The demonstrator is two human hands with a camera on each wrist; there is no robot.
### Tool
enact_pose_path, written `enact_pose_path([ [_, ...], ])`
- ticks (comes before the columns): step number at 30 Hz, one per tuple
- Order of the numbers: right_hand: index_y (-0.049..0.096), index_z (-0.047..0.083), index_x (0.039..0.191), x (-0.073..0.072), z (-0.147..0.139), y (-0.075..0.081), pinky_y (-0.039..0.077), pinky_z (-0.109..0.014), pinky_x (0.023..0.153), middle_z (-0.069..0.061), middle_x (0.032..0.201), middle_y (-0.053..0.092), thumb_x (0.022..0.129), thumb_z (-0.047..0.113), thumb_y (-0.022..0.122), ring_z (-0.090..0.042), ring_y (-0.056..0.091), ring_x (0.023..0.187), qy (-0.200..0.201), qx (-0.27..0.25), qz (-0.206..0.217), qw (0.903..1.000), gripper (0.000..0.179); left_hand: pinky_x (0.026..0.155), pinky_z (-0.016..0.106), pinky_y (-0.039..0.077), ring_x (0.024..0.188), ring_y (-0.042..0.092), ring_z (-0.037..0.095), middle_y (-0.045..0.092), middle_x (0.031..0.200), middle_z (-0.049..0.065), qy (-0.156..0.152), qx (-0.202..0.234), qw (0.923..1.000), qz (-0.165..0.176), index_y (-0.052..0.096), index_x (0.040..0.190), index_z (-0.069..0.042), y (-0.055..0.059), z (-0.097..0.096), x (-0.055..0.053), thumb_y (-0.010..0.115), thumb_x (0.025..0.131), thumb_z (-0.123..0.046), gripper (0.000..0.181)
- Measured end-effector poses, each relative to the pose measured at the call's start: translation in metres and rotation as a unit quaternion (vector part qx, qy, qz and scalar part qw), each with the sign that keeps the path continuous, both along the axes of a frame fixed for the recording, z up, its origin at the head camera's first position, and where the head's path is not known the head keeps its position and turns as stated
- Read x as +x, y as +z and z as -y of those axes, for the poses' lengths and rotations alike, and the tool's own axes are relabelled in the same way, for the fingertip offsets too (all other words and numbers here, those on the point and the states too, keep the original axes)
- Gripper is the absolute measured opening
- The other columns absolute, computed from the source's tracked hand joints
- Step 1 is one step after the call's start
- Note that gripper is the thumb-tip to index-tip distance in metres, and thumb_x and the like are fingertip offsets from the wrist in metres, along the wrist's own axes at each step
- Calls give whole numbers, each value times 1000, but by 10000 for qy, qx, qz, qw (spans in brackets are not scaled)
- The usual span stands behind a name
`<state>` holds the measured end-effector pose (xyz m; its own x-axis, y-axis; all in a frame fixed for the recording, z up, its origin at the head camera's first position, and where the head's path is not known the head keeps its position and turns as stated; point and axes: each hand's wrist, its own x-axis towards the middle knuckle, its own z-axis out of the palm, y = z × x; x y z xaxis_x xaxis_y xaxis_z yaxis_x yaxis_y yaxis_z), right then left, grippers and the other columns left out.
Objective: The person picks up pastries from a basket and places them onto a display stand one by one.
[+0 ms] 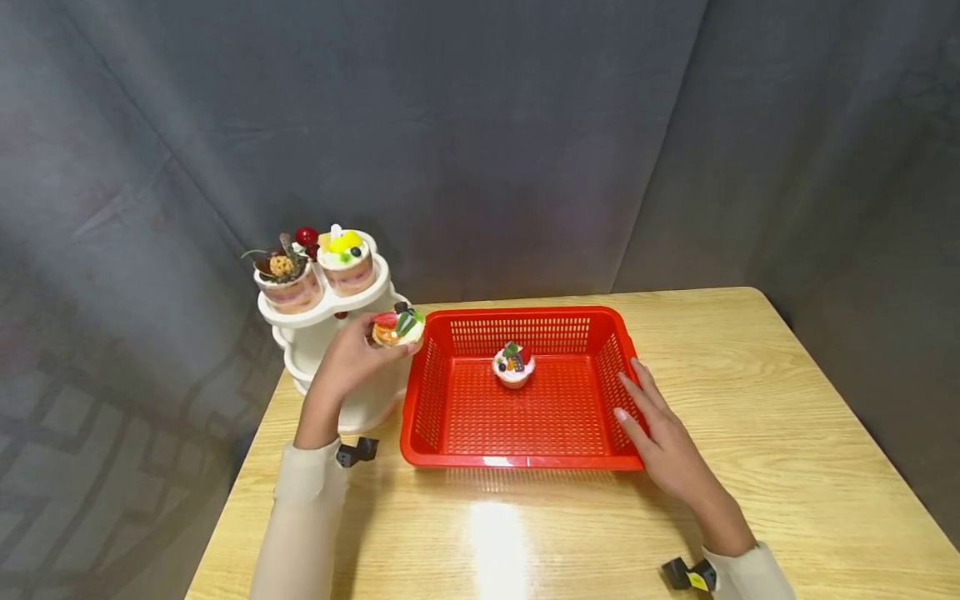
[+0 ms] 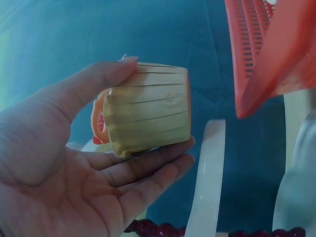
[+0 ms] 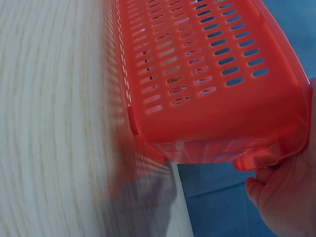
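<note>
My left hand grips a toy cupcake between thumb and fingers, in the air between the white tiered stand and the basket. The cupcake has red, orange and green toppings; the left wrist view shows its pale pleated cup on its side. My right hand holds the right rim of the red plastic basket, some fingers over the rim and others curled below it in the right wrist view. Inside the basket sits another cupcake with white cream and a strawberry-like topping.
On the stand's top tier are a chocolate-topped cup dessert and a yellow-fruit one, with red cherries behind. A wooden table carries everything, and a grey curtain hangs behind it.
</note>
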<state>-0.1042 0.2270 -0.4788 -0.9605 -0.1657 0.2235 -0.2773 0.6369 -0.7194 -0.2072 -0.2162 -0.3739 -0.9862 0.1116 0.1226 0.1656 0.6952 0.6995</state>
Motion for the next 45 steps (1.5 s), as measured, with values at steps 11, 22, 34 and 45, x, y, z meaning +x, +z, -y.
enact_pose_path([
  [11, 33, 3, 157, -2, -1, -3, 22, -71, 112, -8, 170, 9, 107, 26, 52, -34, 10, 155, 47, -4, -50, 10000, 59, 96, 46, 48, 108, 61, 32, 66, 119, 20, -46, 287, 9995, -119, 58, 130, 1, -4, 19, -14, 88, 80, -20, 62],
  [22, 33, 4, 158, -1, 0, -1, 23, -71, 112, -8, 170, 9, 106, 25, 53, -35, 11, 155, 38, -4, -53, 10000, 59, 106, 49, 42, 120, 57, 35, 62, 129, 23, 489, 427, 9978, -132, 52, 138, 1, -10, 17, -22, 82, 85, -29, 68],
  [34, 34, 3, 157, 0, 0, -1, 22, -70, 113, -8, 170, 10, 107, 25, 53, -36, 11, 154, 51, 21, -106, 9999, 58, 106, 52, 43, 120, 58, 40, 63, 127, 27, 873, 261, 9958, -124, 52, 136, 5, -15, 12, -25, 82, 85, -29, 68],
  [45, 34, 3, 157, -1, 1, -2, 21, -67, 115, -8, 170, 10, 107, 25, 52, -33, 9, 155, 38, 25, -135, 9999, 58, 108, 53, 41, 123, 56, 42, 60, 130, 30, 874, 251, 9958, -98, 47, 140, 5, -19, 12, -26, 82, 86, -29, 73],
])
